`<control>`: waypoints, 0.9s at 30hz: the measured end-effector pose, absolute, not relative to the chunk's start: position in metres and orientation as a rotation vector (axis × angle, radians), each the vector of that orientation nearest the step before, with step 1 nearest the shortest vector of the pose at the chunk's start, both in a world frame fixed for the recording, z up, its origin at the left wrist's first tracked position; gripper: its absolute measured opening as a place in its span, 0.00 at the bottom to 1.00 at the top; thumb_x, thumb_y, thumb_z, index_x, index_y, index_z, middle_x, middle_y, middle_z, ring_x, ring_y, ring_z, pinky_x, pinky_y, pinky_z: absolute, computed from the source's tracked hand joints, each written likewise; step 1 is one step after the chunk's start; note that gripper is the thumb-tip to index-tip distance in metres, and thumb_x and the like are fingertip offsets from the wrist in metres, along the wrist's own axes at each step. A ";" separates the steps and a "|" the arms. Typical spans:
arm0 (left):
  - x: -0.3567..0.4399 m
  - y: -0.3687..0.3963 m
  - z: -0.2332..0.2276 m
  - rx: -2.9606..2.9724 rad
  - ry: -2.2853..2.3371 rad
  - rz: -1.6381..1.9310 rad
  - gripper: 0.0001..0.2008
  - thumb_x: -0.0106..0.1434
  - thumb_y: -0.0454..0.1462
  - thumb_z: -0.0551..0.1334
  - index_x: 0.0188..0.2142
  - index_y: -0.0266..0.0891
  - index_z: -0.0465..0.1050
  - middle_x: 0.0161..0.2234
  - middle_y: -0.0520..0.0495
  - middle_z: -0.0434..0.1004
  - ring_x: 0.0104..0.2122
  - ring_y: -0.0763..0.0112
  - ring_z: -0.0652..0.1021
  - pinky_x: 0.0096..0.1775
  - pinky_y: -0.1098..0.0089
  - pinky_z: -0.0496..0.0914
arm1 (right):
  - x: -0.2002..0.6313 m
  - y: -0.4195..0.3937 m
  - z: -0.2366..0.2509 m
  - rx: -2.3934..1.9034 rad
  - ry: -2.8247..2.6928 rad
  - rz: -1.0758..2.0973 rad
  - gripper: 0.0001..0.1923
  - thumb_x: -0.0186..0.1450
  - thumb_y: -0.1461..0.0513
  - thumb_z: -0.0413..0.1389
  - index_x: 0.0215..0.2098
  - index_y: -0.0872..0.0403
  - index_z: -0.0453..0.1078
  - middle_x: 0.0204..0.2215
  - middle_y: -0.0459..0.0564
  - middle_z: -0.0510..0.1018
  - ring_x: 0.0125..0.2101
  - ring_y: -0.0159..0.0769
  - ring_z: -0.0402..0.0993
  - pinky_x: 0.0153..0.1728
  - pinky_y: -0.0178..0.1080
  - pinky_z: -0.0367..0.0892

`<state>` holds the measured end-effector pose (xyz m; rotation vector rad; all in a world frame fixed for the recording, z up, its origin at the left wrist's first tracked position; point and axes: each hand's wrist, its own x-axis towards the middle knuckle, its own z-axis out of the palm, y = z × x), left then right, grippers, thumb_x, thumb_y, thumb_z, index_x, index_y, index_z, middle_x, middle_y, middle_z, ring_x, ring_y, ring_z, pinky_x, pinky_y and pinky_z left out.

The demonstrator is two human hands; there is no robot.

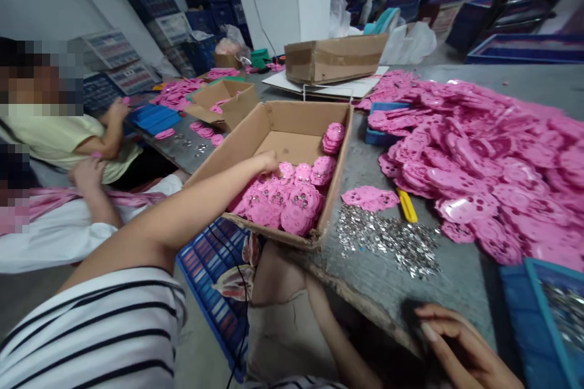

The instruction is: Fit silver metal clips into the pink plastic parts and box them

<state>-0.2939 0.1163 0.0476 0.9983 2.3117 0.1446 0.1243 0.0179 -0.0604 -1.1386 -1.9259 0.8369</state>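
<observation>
Right hand [460,346], partly cut off, blurs at table edge [365,310].

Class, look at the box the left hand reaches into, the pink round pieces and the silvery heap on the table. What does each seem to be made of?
Box: brown corrugated cardboard, matt, with folded flaps. Pink pieces: probably moulded plastic, since the surfaces glint glossy. Silvery heap: likely small metal parts, bright and sparkling; too small to name. The left hand touches the pink pieces inside the box.

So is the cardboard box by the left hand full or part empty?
Part empty: pink parts fill the near end of the box; bare bottom shows beyond.
</observation>
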 end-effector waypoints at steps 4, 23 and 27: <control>-0.294 0.118 0.045 1.134 2.316 0.025 0.13 0.49 0.29 0.71 0.32 0.36 0.70 0.12 0.55 0.64 0.17 0.69 0.71 0.26 0.69 0.68 | 0.113 0.012 -0.043 -1.226 -1.869 0.886 0.19 0.61 0.48 0.54 0.21 0.51 0.72 0.27 0.52 0.80 0.29 0.40 0.78 0.31 0.37 0.74; -0.200 -0.009 0.106 2.271 2.103 0.312 0.20 0.66 0.50 0.53 0.43 0.36 0.70 0.41 0.40 0.76 0.42 0.58 0.74 0.44 0.61 0.66 | -0.014 0.169 0.009 -1.215 -2.925 0.033 0.16 0.66 0.67 0.47 0.45 0.58 0.76 0.45 0.59 0.78 0.46 0.47 0.67 0.43 0.42 0.57; -0.166 -0.018 0.078 2.485 2.177 0.123 0.30 0.63 0.56 0.53 0.46 0.30 0.70 0.45 0.33 0.73 0.46 0.50 0.71 0.48 0.55 0.64 | -0.011 0.167 0.017 -1.288 -2.794 0.001 0.18 0.67 0.67 0.45 0.46 0.59 0.76 0.44 0.60 0.78 0.44 0.47 0.68 0.39 0.41 0.58</control>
